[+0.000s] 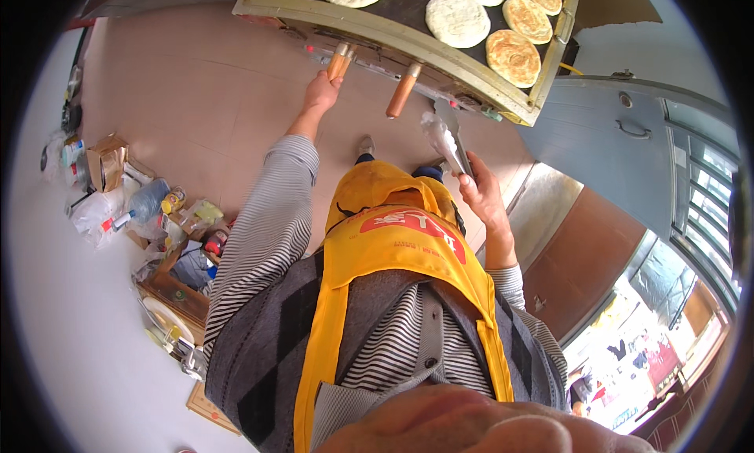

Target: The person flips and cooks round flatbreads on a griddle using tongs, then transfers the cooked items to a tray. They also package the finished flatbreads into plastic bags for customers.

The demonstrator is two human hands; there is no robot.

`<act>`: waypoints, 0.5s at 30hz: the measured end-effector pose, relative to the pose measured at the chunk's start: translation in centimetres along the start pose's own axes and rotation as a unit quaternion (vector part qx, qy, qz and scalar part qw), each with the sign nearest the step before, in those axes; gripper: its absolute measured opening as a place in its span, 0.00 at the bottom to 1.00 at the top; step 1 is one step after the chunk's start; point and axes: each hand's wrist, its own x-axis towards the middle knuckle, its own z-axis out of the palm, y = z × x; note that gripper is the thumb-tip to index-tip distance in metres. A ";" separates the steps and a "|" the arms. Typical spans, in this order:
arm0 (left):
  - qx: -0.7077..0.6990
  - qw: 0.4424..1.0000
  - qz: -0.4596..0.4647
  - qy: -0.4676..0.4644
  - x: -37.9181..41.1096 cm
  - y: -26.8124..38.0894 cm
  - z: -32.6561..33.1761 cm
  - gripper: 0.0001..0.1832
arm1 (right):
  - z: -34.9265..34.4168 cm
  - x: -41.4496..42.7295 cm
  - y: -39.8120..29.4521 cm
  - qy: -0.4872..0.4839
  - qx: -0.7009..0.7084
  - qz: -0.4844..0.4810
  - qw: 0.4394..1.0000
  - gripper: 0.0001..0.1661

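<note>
My left hand (pixel 324 92) grips a wooden handle (pixel 338 63) with a metal collar at the front of the griddle. A second handle seems to sit right beside it, partly hidden. Farther right, another wooden handle (pixel 404 92) juts out untouched. My right hand (pixel 486 188) holds a pair of metal tongs (pixel 449 140), scalloped tips pointing up towards the griddle and clear of the bread. Several round flatbreads lie on the dark griddle plate (pixel 406 11). A pale flatbread (pixel 457 20) is near the middle; a browned flatbread (pixel 513 58) lies at the right front corner.
The griddle's metal rim (pixel 377 20) crosses the top of the view. At right stands a blue-grey door (pixel 601 123) with a handle. Bottles, bags and boxes, among them a cardboard box (pixel 108 163), crowd the left wall. My shoe (pixel 366 145) is on the tiled floor (pixel 194 100).
</note>
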 end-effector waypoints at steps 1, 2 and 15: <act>0.001 1.000 -0.007 -0.008 -1.4 0.6 -0.2 0.24 | 1.4 0.6 -0.4 -0.004 -0.004 0.007 1.000 0.44; 0.001 1.000 -0.015 -0.016 -3.1 0.6 -0.7 0.23 | 2.8 1.2 -0.7 -0.006 -0.007 0.015 1.000 0.42; -0.074 0.993 -0.073 -0.048 -26.5 -21.7 -2.3 0.17 | 13.3 12.9 -4.9 0.015 -0.276 -0.114 0.954 0.37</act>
